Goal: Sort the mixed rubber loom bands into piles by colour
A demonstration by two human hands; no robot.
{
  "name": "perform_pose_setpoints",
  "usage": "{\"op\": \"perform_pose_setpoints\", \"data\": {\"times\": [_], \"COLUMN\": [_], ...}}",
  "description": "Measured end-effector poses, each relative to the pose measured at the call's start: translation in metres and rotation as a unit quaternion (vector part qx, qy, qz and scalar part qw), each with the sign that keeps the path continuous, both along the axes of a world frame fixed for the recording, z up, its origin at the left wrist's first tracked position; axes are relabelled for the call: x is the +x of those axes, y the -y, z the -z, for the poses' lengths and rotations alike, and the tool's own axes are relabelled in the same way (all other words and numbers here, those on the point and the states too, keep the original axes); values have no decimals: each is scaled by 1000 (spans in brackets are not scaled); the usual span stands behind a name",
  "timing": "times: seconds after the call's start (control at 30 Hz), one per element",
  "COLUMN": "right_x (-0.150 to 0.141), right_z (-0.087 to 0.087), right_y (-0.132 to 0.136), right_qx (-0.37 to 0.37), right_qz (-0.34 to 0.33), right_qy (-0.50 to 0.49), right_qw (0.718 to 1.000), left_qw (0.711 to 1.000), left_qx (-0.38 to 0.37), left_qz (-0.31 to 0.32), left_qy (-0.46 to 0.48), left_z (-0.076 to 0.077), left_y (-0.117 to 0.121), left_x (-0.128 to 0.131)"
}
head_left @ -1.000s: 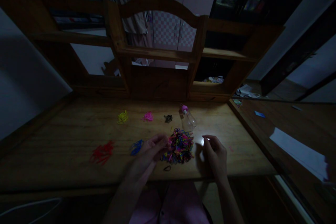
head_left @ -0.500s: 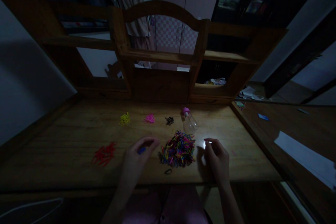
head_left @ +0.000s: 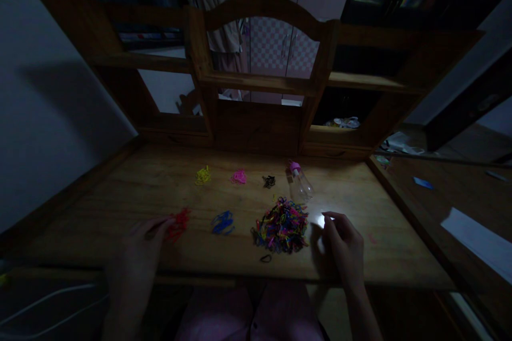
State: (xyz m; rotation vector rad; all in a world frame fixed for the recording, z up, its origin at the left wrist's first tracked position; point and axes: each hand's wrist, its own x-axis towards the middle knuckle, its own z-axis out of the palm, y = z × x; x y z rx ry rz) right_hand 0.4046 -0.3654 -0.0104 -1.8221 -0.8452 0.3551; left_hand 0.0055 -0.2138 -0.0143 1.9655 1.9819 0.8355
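Observation:
My left hand is over the left edge of a pile of red rubber bands, thumb and fingers pinched together. Whether a band is between its fingertips, I cannot make out. To the right lies a small pile of blue rubber bands. A large heap of mixed-colour rubber bands sits between the blue ones and my right hand. That hand rests on the table, its fingertips pinched; anything in them is too small to see. One dark band lies loose before the heap.
Behind are small piles of yellow bands, pink bands and black bands. A clear bottle with a pink cap lies behind the heap. A wooden shelf unit borders the table's back; white paper lies far right.
My left hand has moved left, from between the blue bands and the heap to the red pile, uncovering the blue bands. My right hand stays beside the heap. The view has shifted slightly.

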Motion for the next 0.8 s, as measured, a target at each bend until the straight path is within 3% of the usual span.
{"op": "perform_pose_setpoints", "data": {"times": [0.2,0.43,0.53,0.6,0.7,0.8], "right_x": [0,0,-1,-2,-2,-1], "right_z": [2,3,2,0,-1,1], "right_y": [0,0,-1,-1,0,0], "right_qx": [7,9,13,13,13,20], "right_qz": [9,5,5,3,-6,-11], "right_qy": [-5,-21,-23,-18,-9,-4], "right_qw": [1000,1000,1000,1000,1000,1000], "left_qw": [999,978,963,964,964,950], "left_qx": [-17,-79,-104,-97,-76,-76], "left_qz": [-10,-11,40,94,184,264], "left_qy": [40,193,244,229,176,149], "left_z": [-4,-29,-43,-52,-63,-61], "left_y": [-3,5,3,-8,-41,-80], "left_x": [-1,24,43,57,82,109]}}
